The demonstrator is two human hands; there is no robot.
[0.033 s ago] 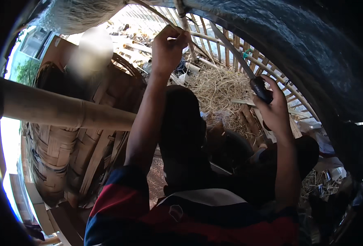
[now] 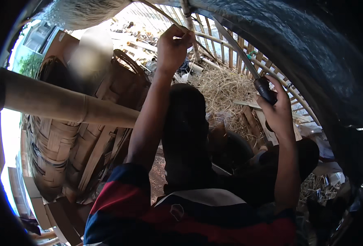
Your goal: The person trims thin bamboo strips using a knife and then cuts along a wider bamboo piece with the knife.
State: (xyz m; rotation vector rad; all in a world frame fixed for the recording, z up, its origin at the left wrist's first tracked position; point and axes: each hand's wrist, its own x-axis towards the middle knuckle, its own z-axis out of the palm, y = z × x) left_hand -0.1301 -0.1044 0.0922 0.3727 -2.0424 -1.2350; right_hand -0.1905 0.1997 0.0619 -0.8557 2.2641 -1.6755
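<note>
My left hand [image 2: 174, 50] is raised at the upper middle of the head view, thumb and fingers pinched on a thin bamboo strip [image 2: 161, 13]. The strip runs slantwise past the fingertips, its upper end passing out at the top edge. On the right, my right hand [image 2: 277, 110] is wrapped round the dark handle of a large knife [image 2: 239, 50]. Its long grey blade slants up and to the left, apart from my left hand. The blade's tip reaches the dark sheet overhead.
A thick bamboo pole [image 2: 62, 104] crosses the left side, in front of large woven baskets [image 2: 52, 151]. Beyond my hands lies a heap of straw-like shavings [image 2: 226, 88] beside a slatted bamboo fence [image 2: 240, 43]. A dark plastic sheet [image 2: 312, 53] hangs at upper right.
The whole view has shifted slightly, so hands and surroundings sit a little further right. Both hands keep their holds on the bamboo strip and the knife.
</note>
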